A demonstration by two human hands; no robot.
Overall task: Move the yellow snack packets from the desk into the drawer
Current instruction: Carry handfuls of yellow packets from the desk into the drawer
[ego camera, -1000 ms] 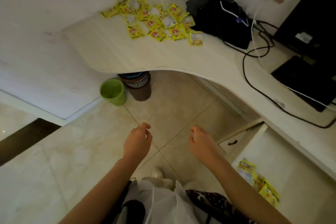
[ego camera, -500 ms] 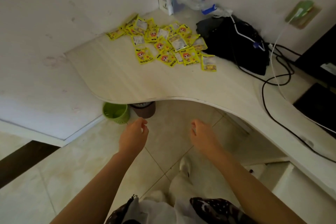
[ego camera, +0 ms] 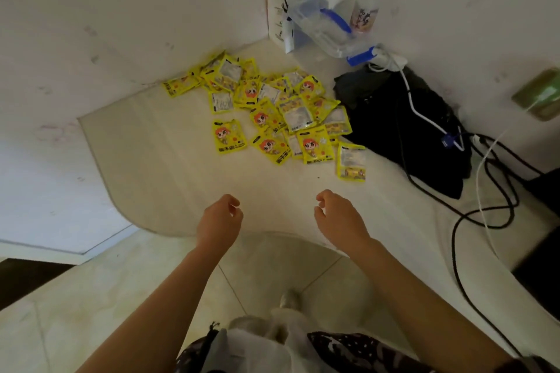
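The left hand (ego camera: 218,219) hangs over the near edge of the counter (ego camera: 145,148), fingers loosely curled and holding nothing. Just to its right, with a gap between them, the right hand (ego camera: 338,216) is held the same way, fingers relaxed and bent, gripping nothing. The yellow snack packets (ego camera: 266,112) lie in a loose heap on the counter ahead of both hands, well apart from them, some overlapping, a few face down. 1 packet (ego camera: 351,162) sits alone ahead of the right hand, nearest to it. Further right of the heap lies a black bag (ego camera: 403,124), just beside the packets, with a white cable (ego camera: 424,112) across it and black cables (ego camera: 472,215) looping on the counter right of the right hand.
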